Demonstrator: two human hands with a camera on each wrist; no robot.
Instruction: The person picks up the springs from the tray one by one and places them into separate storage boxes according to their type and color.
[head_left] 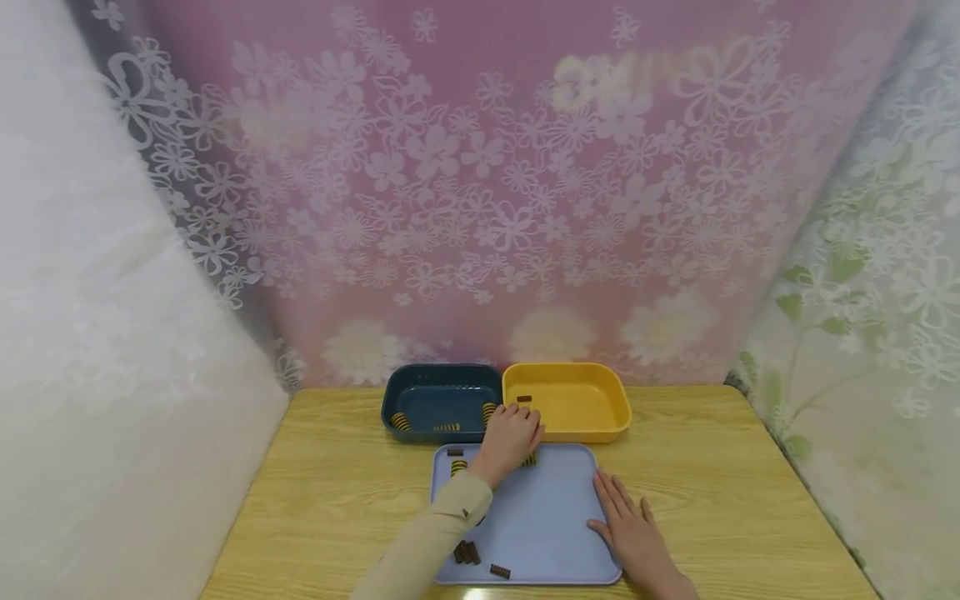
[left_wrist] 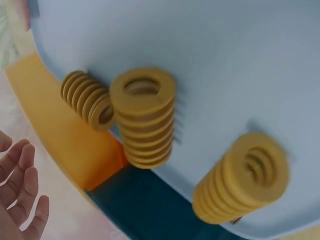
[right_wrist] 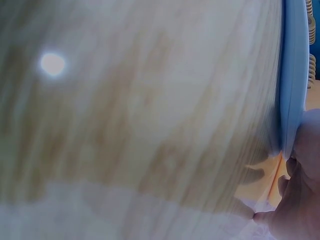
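Note:
My left hand (head_left: 510,437) hangs over the far edge of the pale blue tray (head_left: 547,525), where it meets two bins. In the left wrist view its fingers are loosely bent and apart, with nothing between them. Yellow coil springs (left_wrist: 145,120) stand or lie on the tray near that hand. Small dark brown springs (head_left: 467,552) lie at the tray's near left, with another brown spring (head_left: 500,572) by its front edge. My right hand (head_left: 633,533) rests with straight fingers along the tray's right rim.
Behind the tray sit a dark blue bin (head_left: 442,372) with several yellow springs and a yellow bin (head_left: 585,404) with one small brown spring (head_left: 524,398). All stand on a wood-grain table (head_left: 697,467). Flowered curtains (head_left: 510,167) enclose the back and sides.

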